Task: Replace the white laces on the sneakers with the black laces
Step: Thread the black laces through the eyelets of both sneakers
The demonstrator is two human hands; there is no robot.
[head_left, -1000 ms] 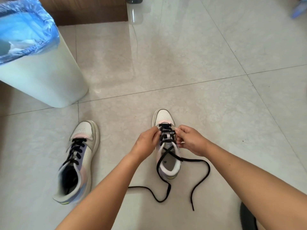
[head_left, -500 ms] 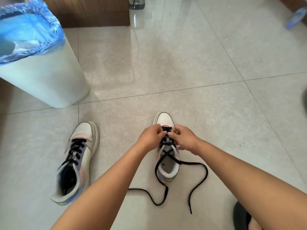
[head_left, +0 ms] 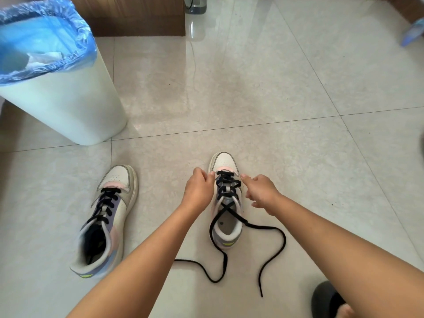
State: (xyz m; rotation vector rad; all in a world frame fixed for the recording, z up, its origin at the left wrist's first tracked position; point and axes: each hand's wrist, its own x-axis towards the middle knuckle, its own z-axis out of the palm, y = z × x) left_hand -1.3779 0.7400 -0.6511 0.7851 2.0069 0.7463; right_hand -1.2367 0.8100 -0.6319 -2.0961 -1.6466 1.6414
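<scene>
On tile: two sneakers (head_left: 226, 200), left hand (head_left: 199, 189) pinching black lace (head_left: 227, 180), right hand (head_left: 261, 191) loose.

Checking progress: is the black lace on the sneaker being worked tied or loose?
Loose: the black lace trails untied across the floor.

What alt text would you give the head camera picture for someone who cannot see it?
A person's left hand and right hand work at the black lace of a white and pastel sneaker on a pale tiled floor, its loose ends trailing. A second, black-laced sneaker lies to the left, near a white bin with blue liner.
</scene>
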